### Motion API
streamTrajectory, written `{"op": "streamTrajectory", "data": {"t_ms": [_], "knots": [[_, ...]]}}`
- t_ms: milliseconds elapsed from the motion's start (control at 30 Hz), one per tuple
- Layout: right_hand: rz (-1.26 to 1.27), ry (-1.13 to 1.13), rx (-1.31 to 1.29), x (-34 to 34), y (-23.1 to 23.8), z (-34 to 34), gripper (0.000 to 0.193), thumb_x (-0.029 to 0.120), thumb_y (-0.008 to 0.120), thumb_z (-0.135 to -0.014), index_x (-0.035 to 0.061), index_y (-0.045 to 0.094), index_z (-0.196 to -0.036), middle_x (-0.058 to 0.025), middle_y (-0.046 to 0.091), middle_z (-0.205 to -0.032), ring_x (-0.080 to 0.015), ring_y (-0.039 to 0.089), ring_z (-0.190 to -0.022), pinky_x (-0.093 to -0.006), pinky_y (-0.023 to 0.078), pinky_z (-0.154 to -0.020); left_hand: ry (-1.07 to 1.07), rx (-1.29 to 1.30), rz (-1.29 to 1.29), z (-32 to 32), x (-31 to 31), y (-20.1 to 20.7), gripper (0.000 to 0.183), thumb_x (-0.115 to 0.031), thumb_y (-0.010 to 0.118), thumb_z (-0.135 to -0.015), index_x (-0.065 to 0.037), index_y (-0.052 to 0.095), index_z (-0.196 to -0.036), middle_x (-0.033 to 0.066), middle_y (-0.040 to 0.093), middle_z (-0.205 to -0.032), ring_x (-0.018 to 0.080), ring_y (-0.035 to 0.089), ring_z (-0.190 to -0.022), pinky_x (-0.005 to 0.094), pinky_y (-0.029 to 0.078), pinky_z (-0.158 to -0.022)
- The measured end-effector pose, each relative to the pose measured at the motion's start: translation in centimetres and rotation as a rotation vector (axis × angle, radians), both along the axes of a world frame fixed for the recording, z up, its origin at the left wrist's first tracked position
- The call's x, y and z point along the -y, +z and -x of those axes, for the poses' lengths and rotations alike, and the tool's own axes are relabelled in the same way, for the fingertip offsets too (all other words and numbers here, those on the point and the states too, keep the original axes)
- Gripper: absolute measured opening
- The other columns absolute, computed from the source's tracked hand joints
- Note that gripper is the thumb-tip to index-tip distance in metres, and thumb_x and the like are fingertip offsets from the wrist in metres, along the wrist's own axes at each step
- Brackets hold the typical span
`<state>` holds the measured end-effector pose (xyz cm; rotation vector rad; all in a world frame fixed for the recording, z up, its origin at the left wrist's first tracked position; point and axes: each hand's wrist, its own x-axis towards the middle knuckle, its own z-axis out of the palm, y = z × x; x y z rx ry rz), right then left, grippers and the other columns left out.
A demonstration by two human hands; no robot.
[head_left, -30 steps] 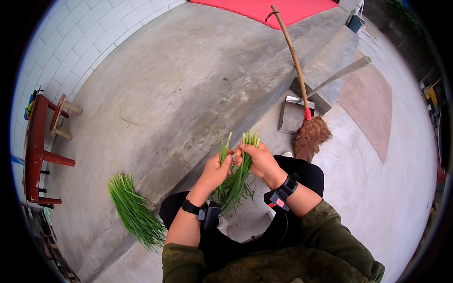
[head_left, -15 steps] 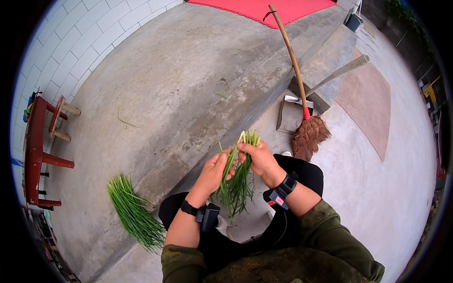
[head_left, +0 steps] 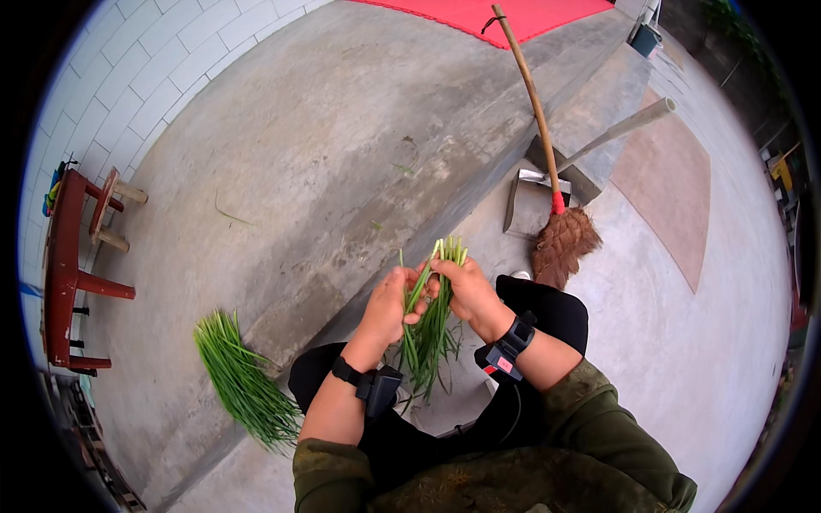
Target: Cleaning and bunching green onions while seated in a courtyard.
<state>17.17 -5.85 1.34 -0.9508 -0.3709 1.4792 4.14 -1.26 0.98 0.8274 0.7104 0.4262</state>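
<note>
Above the lap, between black-clad knees (head_left: pixel 552 315), a bunch (head_left: pixel 439 342) of long greens is held. Near its pale ends it is gripped by the right hand (head_left: pixel 469 295), with the thumb pressed across the front; the darker leafy part is left hanging. By the left hand (head_left: pixel 386 303), a few stalks (head_left: pixel 419 292) are pinched between thumb and fingers; how tightly cannot be told.

The change is a small one — a second ago, these few stalks were held nearly upright, with a gap between them and the bunch. Now they are tilted to the right, and their pale ends are set beside those of the bunch, touching or nearly so. A thin blade (head_left: pixel 401 258) is left standing apart by the left thumb. By this, the two lots seem to have been drawn almost into one, though where they meet cannot be made out behind the fingers.

The pile (head_left: pixel 242 385) has not been shifted: it is spread on raised concrete (head_left: pixel 299 171) to the left, well apart from both hands. Farther left, a red bench (head_left: pixel 64 265) and a small stool (head_left: pixel 104 209) are seen. Ahead and to the right, a broom (head_left: pixel 564 245) is placed by a dustpan (head_left: pixel 528 208) — neither is touched.
</note>
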Motion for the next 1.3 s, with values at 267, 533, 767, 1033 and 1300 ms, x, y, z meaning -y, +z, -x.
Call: {"op": "streamTrajectory", "data": {"t_ms": [267,533,767,1033,1300], "knots": [[0.013,-0.173,-0.051,-0.2,-0.5,0.0,0.007,0.011,0.046,-0.077,0.0038,0.046,-0.075,-0.0041,0.047,-0.057,-0.0122,0.045,-0.049,-0.025,0.038,-0.046,0.298,0.123,0.118,0.5,-1.4,0.0,0.048,-0.051,0.028,-0.081,-0.009,0.04,-0.062,0.0038,0.044,-0.078,0.0133,0.042,-0.066,0.0212,0.03,-0.044],[-0.071,-0.294,-0.038,-0.6,0.2,-2.8,0.007,0.01,0.047,-0.077,0.004,0.044,-0.074,-0.0054,0.045,-0.056,-0.0138,0.044,-0.048,-0.0257,0.038,-0.045,0.318,0.099,0.088,1.4,-2.5,0.0,0.049,-0.052,0.032,-0.08,-0.013,0.029,-0.05,0.0019,0.042,-0.066,0.0135,0.041,-0.059,0.0285,0.037,-0.055],[-0.23,-0.505,0.012,0.7,2.0,-8.3,0.006,0.007,0.047,-0.075,0.0024,0.043,-0.075,-0.0062,0.045,-0.062,-0.0125,0.041,-0.049,-0.026,0.035,-0.046,0.441,0.137,0.031,3.3,-3.4,0.5,0.047,-0.048,0.034,-0.081,-0.011,0.029,-0.052,0.0028,0.039,-0.061,0.0139,0.039,-0.051,0.0305,0.04,-0.053],[-0.29,-0.513,0.13,1.4,2.9,-9.5,0.004,0.006,0.048,-0.075,0.004,0.045,-0.076,-0.003,0.044,-0.06,-0.0115,0.043,-0.046,-0.0246,0.036,-0.044,0.375,-0.056,-0.171,2.2,-2.4,-0.4,0.042,-0.043,0.034,-0.083,-0.009,0.032,-0.056,0.0051,0.04,-0.062,0.0147,0.041,-0.049,0.0286,0.042,-0.051],[-0.236,-0.219,0.198,0.9,1.6,-4.5,0.006,0.009,0.05,-0.075,0.0037,0.047,-0.076,-0.0008,0.045,-0.056,-0.0086,0.043,-0.046,-0.0206,0.033,-0.043,0.355,-0.076,-0.221,0.7,-1.4,-0.9,0.04,-0.04,0.035,-0.084,-0.008,0.034,-0.059,0.0066,0.043,-0.063,0.0128,0.04,-0.047,0.023,0.03,-0.04]]}}
